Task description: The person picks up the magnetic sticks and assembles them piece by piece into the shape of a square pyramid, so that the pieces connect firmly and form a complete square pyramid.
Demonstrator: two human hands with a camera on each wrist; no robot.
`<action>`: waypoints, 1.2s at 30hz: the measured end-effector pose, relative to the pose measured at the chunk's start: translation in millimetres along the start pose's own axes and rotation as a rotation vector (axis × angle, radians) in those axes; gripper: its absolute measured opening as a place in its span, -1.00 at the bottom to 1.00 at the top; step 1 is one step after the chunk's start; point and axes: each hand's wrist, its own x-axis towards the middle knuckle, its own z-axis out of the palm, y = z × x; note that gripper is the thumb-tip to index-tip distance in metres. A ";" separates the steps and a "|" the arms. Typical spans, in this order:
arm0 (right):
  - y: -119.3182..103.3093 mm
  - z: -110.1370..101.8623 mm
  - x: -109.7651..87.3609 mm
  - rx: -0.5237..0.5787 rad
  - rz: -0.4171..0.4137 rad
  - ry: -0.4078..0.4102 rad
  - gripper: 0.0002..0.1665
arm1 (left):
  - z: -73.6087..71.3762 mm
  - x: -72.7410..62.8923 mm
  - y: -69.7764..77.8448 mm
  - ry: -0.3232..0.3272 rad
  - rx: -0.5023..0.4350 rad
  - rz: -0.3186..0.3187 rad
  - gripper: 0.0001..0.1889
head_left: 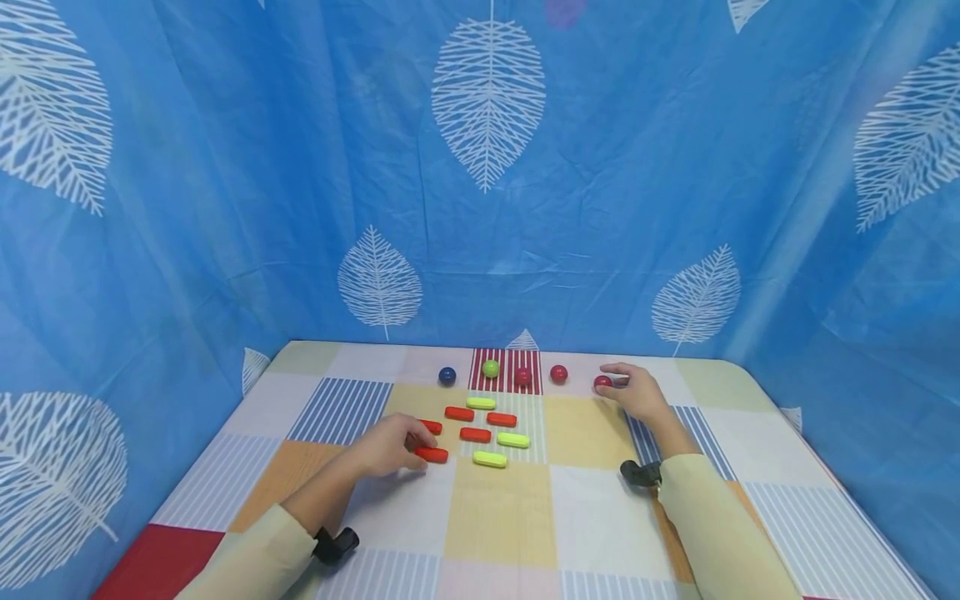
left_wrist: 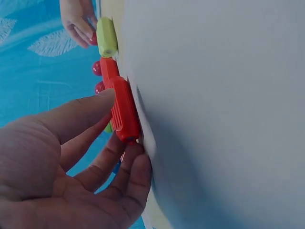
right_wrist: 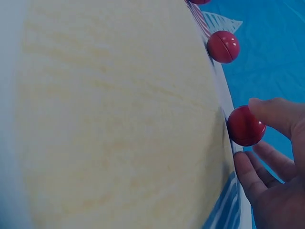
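Observation:
In the head view my left hand (head_left: 390, 444) is at the left end of a group of small bars with rounded ends. Its thumb and fingers are around a red bar (left_wrist: 125, 109) lying on the cloth, the thumb tip on its ribbed side. Another red bar (head_left: 431, 427) lies just behind, partly covered by the fingers. Far to the right, my right hand (head_left: 637, 393) holds a glossy red ball (right_wrist: 246, 126) on the table between thumb and fingers. A second red ball (right_wrist: 223, 46) sits to its left, apart from the hand.
Near the back edge stand a blue ball (head_left: 447, 376), a green ball (head_left: 491, 368) and another red ball (head_left: 522, 377). Yellow-green bars (head_left: 490, 459) and more red bars (head_left: 476, 435) lie mid-table on the patchwork cloth (head_left: 502, 508). A blue curtain (head_left: 585, 208) surrounds the table's back and sides.

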 end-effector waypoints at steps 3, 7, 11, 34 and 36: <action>1.3 2.1 1.1 0.030 0.026 0.010 -0.42 | 0.8 2.3 -1.1 -0.018 0.004 0.006 -0.71; 3.2 2.8 1.5 0.063 0.020 0.015 -0.46 | 1.5 6.4 -3.6 -0.026 0.006 0.020 -0.73; 4.5 3.1 1.6 0.070 0.017 0.022 -0.48 | 1.3 9.2 -6.4 -0.035 0.008 0.045 -0.74; 2.0 -4.4 -15.8 0.071 0.035 -0.009 -0.44 | 0.1 14.4 -3.5 -0.084 -0.018 0.100 -0.74; 1.1 -6.3 -21.3 0.091 0.041 -0.035 -0.41 | 1.0 14.6 -1.2 -0.094 -0.035 0.131 -0.75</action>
